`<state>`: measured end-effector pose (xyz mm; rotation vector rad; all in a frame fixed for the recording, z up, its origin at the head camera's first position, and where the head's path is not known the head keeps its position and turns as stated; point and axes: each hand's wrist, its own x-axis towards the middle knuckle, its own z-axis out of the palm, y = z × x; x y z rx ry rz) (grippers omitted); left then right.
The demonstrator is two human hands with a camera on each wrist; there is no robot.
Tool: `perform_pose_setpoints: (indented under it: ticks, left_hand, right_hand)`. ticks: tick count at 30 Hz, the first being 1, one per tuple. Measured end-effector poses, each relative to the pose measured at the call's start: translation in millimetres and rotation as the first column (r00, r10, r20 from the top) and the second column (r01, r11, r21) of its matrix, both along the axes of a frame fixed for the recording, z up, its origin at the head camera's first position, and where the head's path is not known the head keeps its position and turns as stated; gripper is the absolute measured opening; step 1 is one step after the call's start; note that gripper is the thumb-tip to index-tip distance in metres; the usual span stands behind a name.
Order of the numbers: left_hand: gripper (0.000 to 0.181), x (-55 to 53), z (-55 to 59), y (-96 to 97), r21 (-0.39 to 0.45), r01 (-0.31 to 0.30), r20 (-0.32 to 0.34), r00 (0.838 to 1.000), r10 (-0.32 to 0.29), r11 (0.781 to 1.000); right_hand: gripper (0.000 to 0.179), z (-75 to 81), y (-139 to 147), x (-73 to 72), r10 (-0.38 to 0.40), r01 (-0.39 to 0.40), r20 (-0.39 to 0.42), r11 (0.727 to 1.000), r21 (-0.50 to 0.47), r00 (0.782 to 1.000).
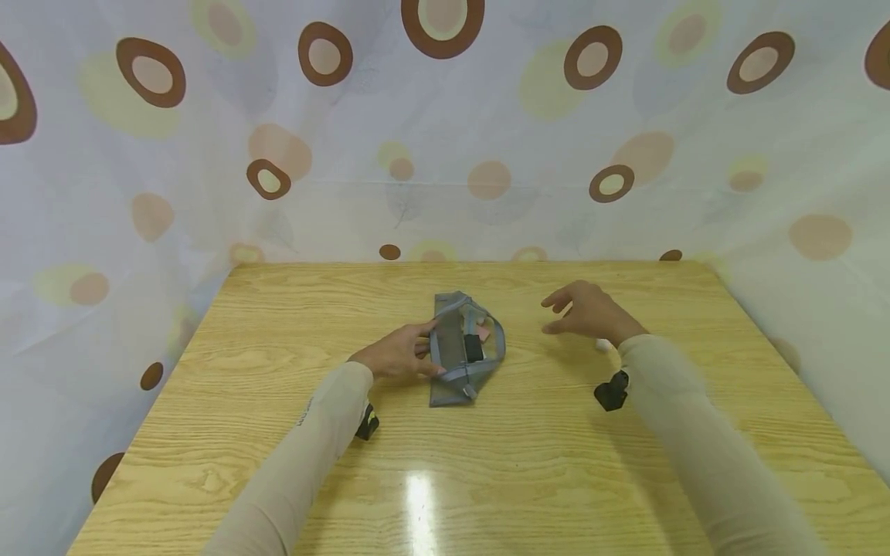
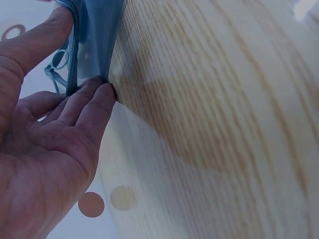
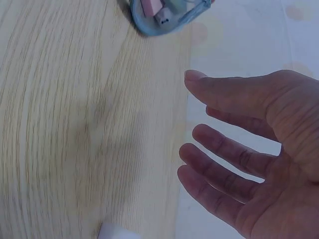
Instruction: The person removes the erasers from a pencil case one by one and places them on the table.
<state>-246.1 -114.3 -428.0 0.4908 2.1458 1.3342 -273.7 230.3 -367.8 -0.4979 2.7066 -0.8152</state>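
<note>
A grey-blue zip pouch [image 1: 450, 390] lies on the table with its zipper opening spread. Inside it show a black item [image 1: 473, 348] and a pink block [image 1: 483, 333]; a pale piece like a plug [image 3: 164, 17] sits beside the pink one in the right wrist view. My left hand [image 1: 399, 353] grips the pouch's left edge, thumb on the near side and fingers toward the far side. To the right of the pouch, my right hand [image 1: 589, 310] hovers above the table, fingers loosely bent and apart, holding nothing.
A small white object [image 1: 602, 345] lies on the table by my right wrist, partly hidden by the sleeve. The wooden table [image 1: 278, 309] ends against a patterned white curtain [image 1: 445, 216] at the back and both sides. Dark wrist cameras hang below both wrists.
</note>
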Motion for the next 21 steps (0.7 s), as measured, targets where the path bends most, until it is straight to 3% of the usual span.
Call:
perform_pose_setpoints:
  ticks: [21]
  left_hand:
    - [0.1,0.9,2.4,1.0,0.01,0.017,-0.012,1.0,-0.017,1.0]
  right_hand:
    - [0.047,-12.2,-42,0.4,0.067,-0.066,0.011,0.997,-0.046,0.998]
